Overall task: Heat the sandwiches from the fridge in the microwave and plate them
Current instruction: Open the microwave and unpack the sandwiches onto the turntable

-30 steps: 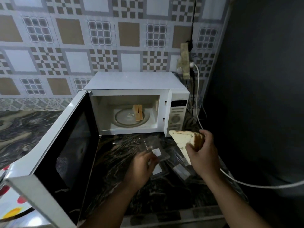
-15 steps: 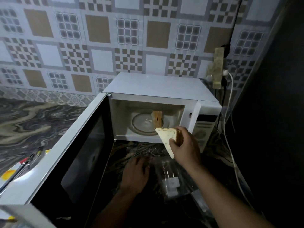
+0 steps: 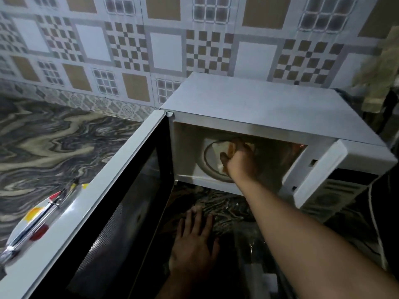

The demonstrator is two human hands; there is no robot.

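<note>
The white microwave (image 3: 259,104) stands on the counter with its door (image 3: 103,223) swung wide to the left. My right hand (image 3: 239,160) reaches inside the cavity, shut on a triangular sandwich (image 3: 222,147) held over the glass turntable (image 3: 209,167). The sandwich seen earlier on the turntable is hidden behind my hand. My left hand (image 3: 194,240) lies flat and open on the dark marble counter in front of the microwave, beside clear plastic wrappers (image 3: 248,251).
A white plate with coloured spots (image 3: 32,221), with a utensil across it, sits left of the open door. The marbled counter (image 3: 54,143) stretches left. A white cable (image 3: 380,240) and a wall socket strip (image 3: 380,67) are at the right, beside a dark wall.
My right hand carried the sandwich from in front of the microwave into its cavity. My left hand let go of the wrapper and settled flat on the counter. The view moved closer.
</note>
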